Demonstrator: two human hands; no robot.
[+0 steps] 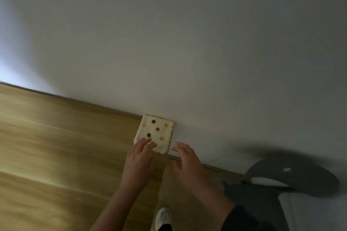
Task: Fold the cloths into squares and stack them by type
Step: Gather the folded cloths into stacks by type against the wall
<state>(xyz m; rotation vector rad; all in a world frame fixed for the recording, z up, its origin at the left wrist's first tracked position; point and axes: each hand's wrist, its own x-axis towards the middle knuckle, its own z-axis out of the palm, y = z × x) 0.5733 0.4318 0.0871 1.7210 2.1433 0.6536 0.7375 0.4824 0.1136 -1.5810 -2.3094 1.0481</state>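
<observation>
A folded dotted cloth (156, 131) lies square at the edge where the white surface (206, 52) meets the wood (65, 137). The left hand (139, 159) rests flat-fingered on the cloth's 7 o'clock corner, grasping nothing. The right hand (185, 161) hovers released, fingers spread, just beside the cloth at 5 o'clock. A grey whale toy (293, 178) lies well apart at 4 o'clock. A white shoe (163, 216) shows at 6 o'clock.

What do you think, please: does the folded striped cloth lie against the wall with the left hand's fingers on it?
Not striped: the head view shows the folded cloth is polka-dotted. It does lie against the wall with fingers of the left hand on it.
</observation>
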